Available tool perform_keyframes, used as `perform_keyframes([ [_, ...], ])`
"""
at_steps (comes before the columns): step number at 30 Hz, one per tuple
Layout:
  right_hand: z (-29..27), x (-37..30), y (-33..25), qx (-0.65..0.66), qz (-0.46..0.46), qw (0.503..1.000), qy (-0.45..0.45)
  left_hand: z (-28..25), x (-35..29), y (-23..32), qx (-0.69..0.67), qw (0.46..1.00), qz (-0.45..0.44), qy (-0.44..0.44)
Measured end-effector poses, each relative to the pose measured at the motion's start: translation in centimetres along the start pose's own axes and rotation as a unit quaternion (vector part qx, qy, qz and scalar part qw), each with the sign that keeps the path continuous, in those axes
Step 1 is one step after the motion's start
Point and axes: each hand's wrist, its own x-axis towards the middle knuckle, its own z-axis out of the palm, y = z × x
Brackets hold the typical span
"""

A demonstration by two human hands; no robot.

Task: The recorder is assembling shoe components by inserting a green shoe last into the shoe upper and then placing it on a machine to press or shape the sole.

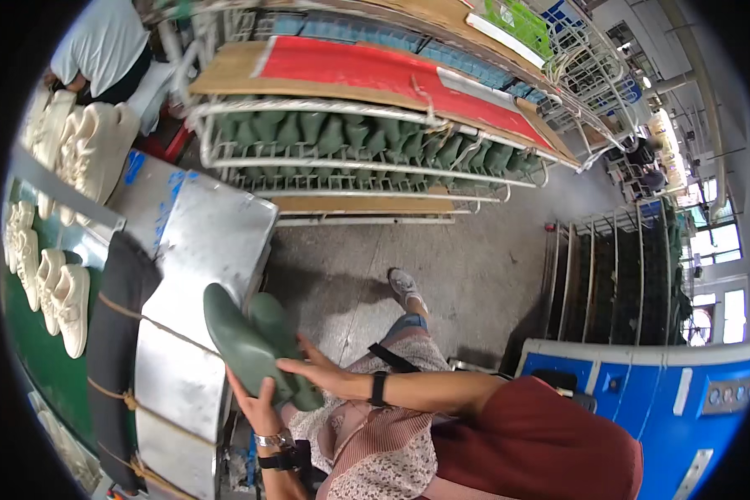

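Two dark green shoe lasts, one in front (240,337) and another just behind it (273,321), are held side by side with their toes pointing away from me. My left hand (258,410) wraps round the heel end of the front last, thumb on top. From the right, my right hand (323,372) grips the pair, its fingers lying across the front last and along the rear one. Parts of both heel ends are covered by my fingers. Beneath and left of the lasts runs a metal-topped bench (175,367).
A wheeled rack (358,162) full of green lasts stands ahead, with red-covered board on top. Cream shoes (73,308) sit on a green surface at left, beside a black padded roll (117,333) tied with cord. A blue cabinet (633,408) is at right. Another person (104,46) bends at far left.
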Motion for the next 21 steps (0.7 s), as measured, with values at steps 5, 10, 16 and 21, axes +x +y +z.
perform_keyframes([
  [5, -26.8, -1.0, -0.6, 0.032, -0.019, 0.987, 0.159, 21.3, 1.1, -9.3, 0.08, 0.98, -0.056, -0.171],
  [10, -54.1, 2.4, -0.5, 0.054, -0.057, 0.948, 0.309, 40.5, 5.7, -25.9, 0.336, 0.892, 0.042, -0.299],
  [16, -76.4, 11.1, -2.4, 0.051, -0.155, 0.94, 0.299, 60.9, 11.8, -38.1, 0.448, 0.832, 0.109, -0.308],
  [21, -83.8, 23.4, -2.7, -0.063, -0.208, 0.932, 0.291, 66.0, 15.9, -44.6, 0.401, 0.822, 0.21, -0.346],
])
